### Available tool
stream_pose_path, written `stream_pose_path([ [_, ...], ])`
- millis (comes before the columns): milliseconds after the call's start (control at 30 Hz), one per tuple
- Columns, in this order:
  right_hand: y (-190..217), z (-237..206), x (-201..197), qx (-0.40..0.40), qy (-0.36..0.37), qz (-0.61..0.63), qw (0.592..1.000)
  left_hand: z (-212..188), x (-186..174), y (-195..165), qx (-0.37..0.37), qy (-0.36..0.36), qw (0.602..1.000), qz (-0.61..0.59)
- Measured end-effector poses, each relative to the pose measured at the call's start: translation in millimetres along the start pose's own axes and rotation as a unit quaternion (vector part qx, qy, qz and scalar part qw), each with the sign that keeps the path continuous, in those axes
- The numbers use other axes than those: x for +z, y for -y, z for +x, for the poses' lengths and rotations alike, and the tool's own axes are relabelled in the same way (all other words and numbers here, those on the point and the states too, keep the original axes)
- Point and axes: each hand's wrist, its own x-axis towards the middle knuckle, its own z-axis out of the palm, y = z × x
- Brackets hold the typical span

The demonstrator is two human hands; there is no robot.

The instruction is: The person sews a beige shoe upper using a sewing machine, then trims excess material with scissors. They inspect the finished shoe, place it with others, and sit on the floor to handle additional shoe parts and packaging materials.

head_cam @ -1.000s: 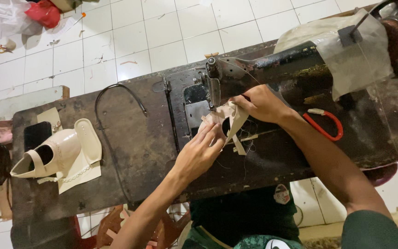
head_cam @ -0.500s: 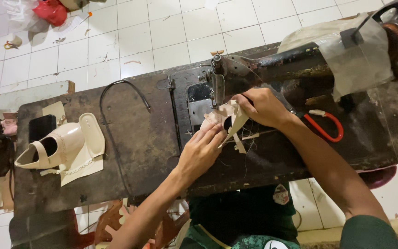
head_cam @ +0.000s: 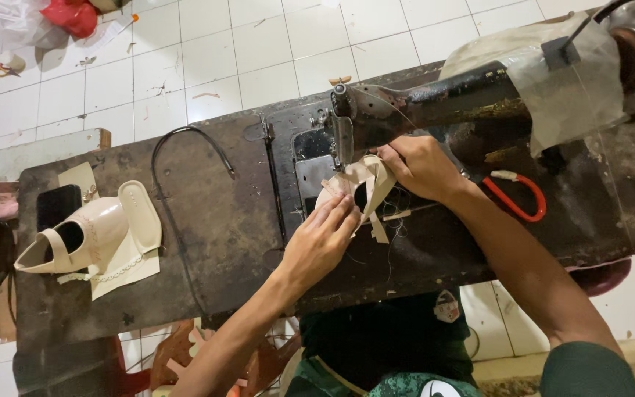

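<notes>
The left hand is pressing flat on the beige shoe piece, fingers together. The right hand is pinching its far edge beside the sewing machine on the tabletop.

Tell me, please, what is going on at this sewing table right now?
A person holds a beige shoe piece under the needle of an old black sewing machine. The left hand presses it from the near side; the right hand pinches its far edge. A finished beige shoe lies at the table's left end.
</notes>
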Motion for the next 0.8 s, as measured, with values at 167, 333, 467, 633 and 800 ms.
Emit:
stream_pose_path([
  [167, 1.9, -1.8, -0.8, -0.016, 0.001, -0.017, 1.000, 1.0, -0.4, 0.1, -0.006, 0.007, 1.000, -0.013],
  [333, 2.3, -6.6, 2.8, -0.014, -0.007, -0.018, 1.000, -1.9, 3.2, -3.8, -0.017, -0.010, 0.999, -0.044],
  [467, 1.4, -8.9, 4.5, -0.020, -0.002, -0.007, 1.000, -7.3, 3.8, -10.6, -0.008, 0.008, 1.000, -0.011],
  [633, 4.7, -6.3, 3.7, -0.043, 0.004, -0.021, 0.999, -8.5, 4.4, -13.7, -0.013, 0.014, 1.000, -0.003],
  [800, 15.9, -5.7, -3.7, -0.046, 0.013, 0.040, 0.998, -7.3, 5.0, -15.4, -0.016, 0.025, 0.999, 0.019],
])
